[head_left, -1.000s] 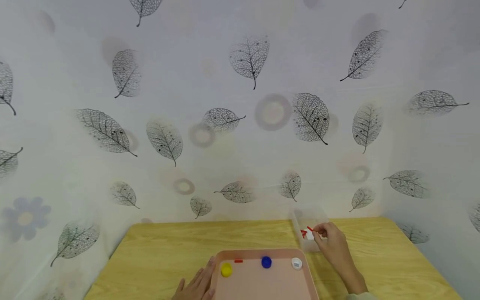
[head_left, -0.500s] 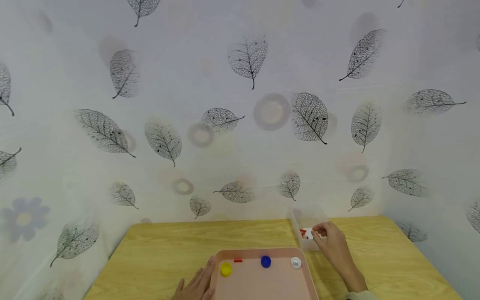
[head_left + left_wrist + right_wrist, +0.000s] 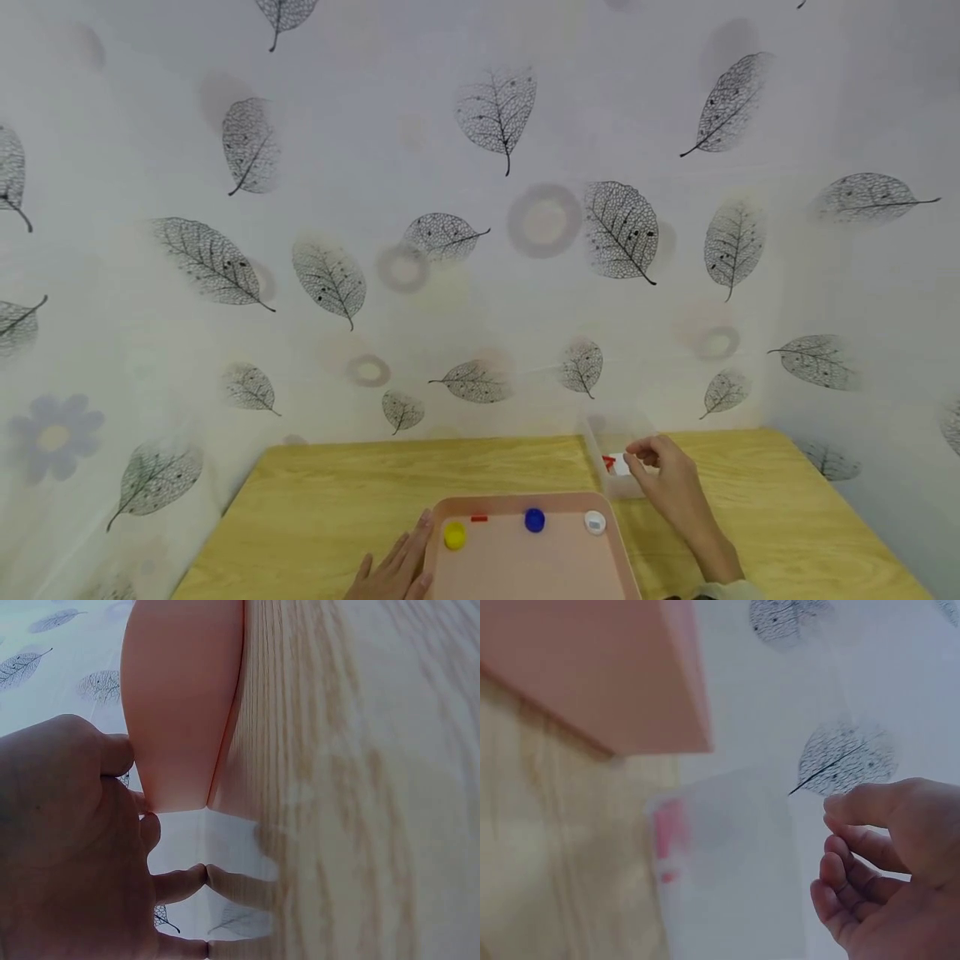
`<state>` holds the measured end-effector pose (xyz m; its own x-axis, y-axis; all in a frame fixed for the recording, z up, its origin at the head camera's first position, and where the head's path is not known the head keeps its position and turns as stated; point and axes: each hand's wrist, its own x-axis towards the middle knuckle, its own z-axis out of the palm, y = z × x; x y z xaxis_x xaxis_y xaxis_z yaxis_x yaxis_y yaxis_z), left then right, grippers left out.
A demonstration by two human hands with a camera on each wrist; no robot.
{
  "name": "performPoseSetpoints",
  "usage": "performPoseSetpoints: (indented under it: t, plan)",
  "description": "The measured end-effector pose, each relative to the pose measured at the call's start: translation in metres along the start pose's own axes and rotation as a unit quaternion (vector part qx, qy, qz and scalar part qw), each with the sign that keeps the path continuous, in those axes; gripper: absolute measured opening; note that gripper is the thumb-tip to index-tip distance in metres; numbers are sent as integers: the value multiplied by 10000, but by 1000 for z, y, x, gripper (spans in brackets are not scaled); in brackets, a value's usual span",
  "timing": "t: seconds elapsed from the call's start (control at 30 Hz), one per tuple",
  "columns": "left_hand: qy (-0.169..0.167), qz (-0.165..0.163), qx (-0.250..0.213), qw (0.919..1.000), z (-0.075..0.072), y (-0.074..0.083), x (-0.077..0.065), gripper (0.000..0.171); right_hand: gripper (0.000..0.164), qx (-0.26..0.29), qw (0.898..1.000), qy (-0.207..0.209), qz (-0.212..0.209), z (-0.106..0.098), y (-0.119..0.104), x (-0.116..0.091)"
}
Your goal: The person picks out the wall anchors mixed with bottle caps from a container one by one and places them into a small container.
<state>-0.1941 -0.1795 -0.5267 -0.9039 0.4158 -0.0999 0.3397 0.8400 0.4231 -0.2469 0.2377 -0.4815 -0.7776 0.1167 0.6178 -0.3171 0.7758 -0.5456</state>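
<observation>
My left hand (image 3: 393, 562) rests with extended fingers against the left side of a pink tray (image 3: 517, 505). In the left wrist view, its thumb and fingers touch the tray's wall and the lower fingertips meet the tabletop. My right hand (image 3: 670, 483) hovers over the near right side of a translucent plastic box (image 3: 626, 487), fingers loosely bent, with nothing visible between them. Inside the box lie red sticks (image 3: 608, 462) beside a white piece (image 3: 621, 467). The hand partly hides the box's contents.
Along the tray's far side sit a yellow cap (image 3: 454, 536), a short red stick (image 3: 479, 518), a blue cap (image 3: 534, 521) and a white cap (image 3: 595, 522). Behind the wooden table (image 3: 337, 475) hangs a leaf-patterned curtain (image 3: 450, 317).
A second ago my right hand pinched a red stick above the box; now no stick shows between its fingers. My left hand has stayed at the tray's side.
</observation>
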Motion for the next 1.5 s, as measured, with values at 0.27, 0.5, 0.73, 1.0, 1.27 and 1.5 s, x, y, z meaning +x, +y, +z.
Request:
performPoseSetpoints:
  t: [0.27, 0.5, 0.73, 1.0, 1.27, 1.5]
  plan:
    - [106, 8, 135, 9999, 1, -1, 2, 63, 9, 415, 9981, -416, 180, -13, -30, 5]
    - [1, 81, 69, 9999, -1, -3, 1, 63, 13, 800, 9956, -457, -163, -14, -49, 3]
    - [-59, 70, 96, 9999, -3, -1, -2, 64, 14, 960, 9925, -705, -282, -5, -66, -3]
    - [-11, 110, -16, 9999, -3, 0, -2, 63, 14, 1203, 9852, -1180, -312, 8, -88, -12]
    - [-75, 137, -13, 9999, -2, 2, -1, 63, 20, 1421, 9788, -1315, -665, 28, -96, -26]
    - [-7, 218, 1, 9998, -7, 0, -3, 62, 10, 1583, 9662, -1989, -425, 52, -108, -40]
